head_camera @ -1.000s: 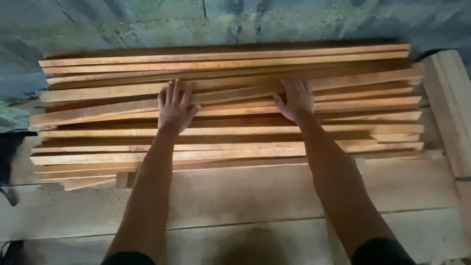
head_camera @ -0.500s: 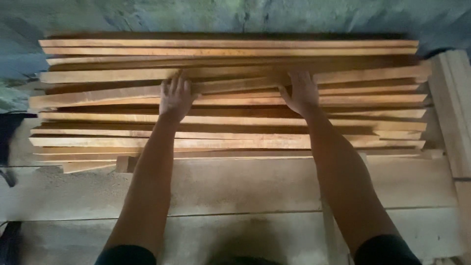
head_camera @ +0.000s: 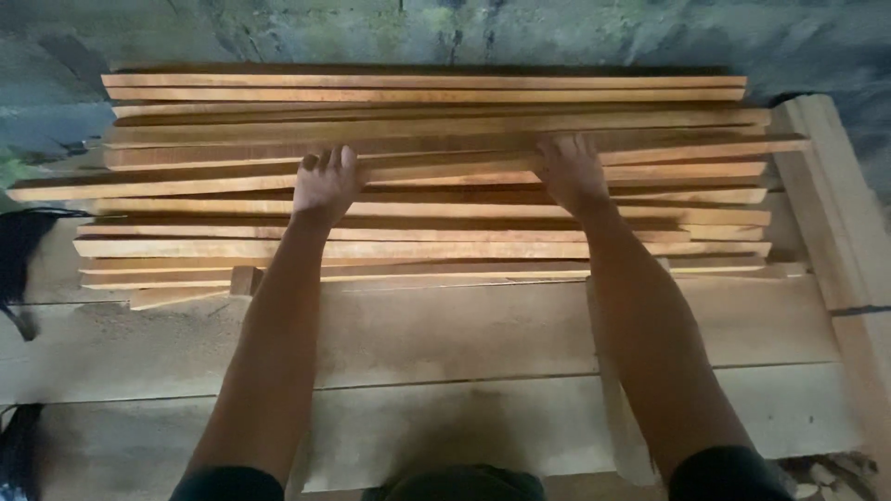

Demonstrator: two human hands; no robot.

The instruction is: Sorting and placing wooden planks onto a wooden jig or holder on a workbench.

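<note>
At the far left, a dark cloth (head_camera: 20, 255) lies at the bench's edge. A pile of long orange-brown slats (head_camera: 427, 209) lies flat across pale planks (head_camera: 445, 325), running left to right, their ends uneven on both sides.

The left hand (head_camera: 325, 183) reaches forward on a straight arm, palm down on the slats near the middle of the pile. Its fingers are extended and close together, tips curling over the far edge of one slat; it presses rather than clasps, and nothing is lifted.

The right hand (head_camera: 571, 172) mirrors it on a straight arm, palm down, fingers hooked over the far edge of the same run of slats. Whether they close round a slat cannot be told, since the fingertips are hidden behind the wood.

Between the hands, one slat (head_camera: 445, 173) sits slightly askew, touching both. More slats lie beyond the fingers, towards a grey-green wall (head_camera: 445, 32).

At the far right, a thick pale beam (head_camera: 835, 204) runs away from the viewer, beside the slat ends.
</note>
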